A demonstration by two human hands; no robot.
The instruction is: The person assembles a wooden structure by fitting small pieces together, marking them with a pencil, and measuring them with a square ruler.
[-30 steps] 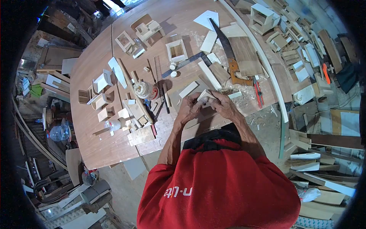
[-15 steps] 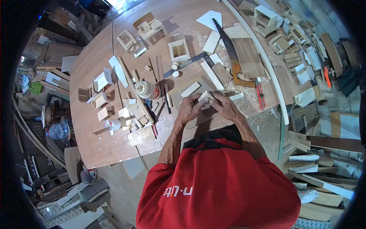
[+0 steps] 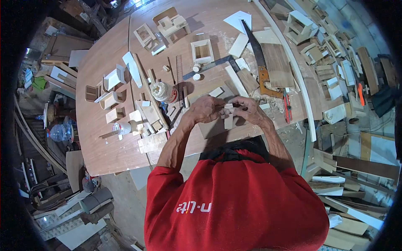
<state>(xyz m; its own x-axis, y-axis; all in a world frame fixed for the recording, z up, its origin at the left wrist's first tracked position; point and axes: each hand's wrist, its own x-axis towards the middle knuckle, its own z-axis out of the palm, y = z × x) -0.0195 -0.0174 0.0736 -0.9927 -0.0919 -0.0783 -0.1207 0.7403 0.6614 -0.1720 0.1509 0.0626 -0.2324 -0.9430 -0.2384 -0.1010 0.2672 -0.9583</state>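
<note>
Small pale wood pieces (image 3: 228, 111) are between my two hands above the near edge of the table. My left hand (image 3: 207, 109) has its fingers closed on the left side of them. From the right, my right hand (image 3: 250, 111) pinches the same pieces with thumb and fingers. The fingers partly cover the pieces, so their exact shape cannot be made out. A short light wood block (image 3: 228, 122) shows just below the fingertips. Beyond my left hand lies a wood strip (image 3: 216, 93), with a longer white-edged strip (image 3: 236, 82) to its right.
A handsaw (image 3: 263, 75) lies beside a wood panel (image 3: 279, 62), with red-handled pliers (image 3: 287, 106) nearby. A metal square (image 3: 209, 67), a tub (image 3: 164, 92), a clear bottle (image 3: 122, 128) and miniature wooden furniture (image 3: 171, 26) stand on the table (image 3: 100, 146). Scrap wood crowds both sides.
My hands have moved slightly apart, and my left hand has turned over the pieces. A block now shows below the fingers. The whole view has shifted slightly.
</note>
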